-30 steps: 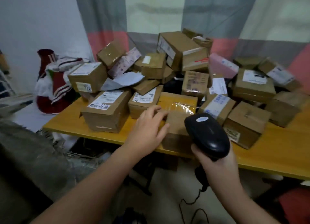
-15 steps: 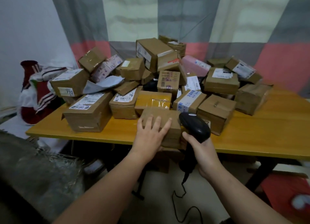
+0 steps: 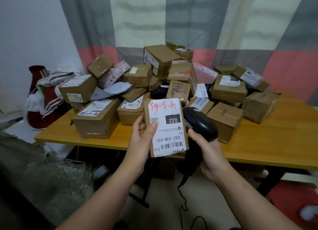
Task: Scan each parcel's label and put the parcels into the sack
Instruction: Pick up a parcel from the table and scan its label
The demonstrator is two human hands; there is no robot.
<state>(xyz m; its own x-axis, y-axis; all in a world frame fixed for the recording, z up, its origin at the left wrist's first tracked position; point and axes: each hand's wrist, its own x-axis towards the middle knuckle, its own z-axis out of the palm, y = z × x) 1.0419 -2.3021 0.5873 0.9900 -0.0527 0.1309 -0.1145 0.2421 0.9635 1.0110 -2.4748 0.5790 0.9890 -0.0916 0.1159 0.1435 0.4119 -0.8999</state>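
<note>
Left fingers curl round the left edge of the parcel, thumb pressed on the label. That's a firm grasp by the left hand. And here's the change: half a second ago that hand lay flat on this box at the near edge of the table. Now the box is up and clear of the wood, tipped so its label faces the camera, print upside down, barcode low and just right of the thumb.

Right fingers are wrapped round the grip of the black scanner, the right hand clenched on it. Its head sits just right of the parcel's edge, touching or barely apart, I can't call it. It has come in with the lift.

No beam shows on the label, so I judge the scan isn't done yet; the scanner's nose must turn toward that barcode. Beyond the fingertips the pile stands high, so it's early going. The grey woven bulk down left of the left forearm looks like the sack, where this one goes once it reads.
</note>
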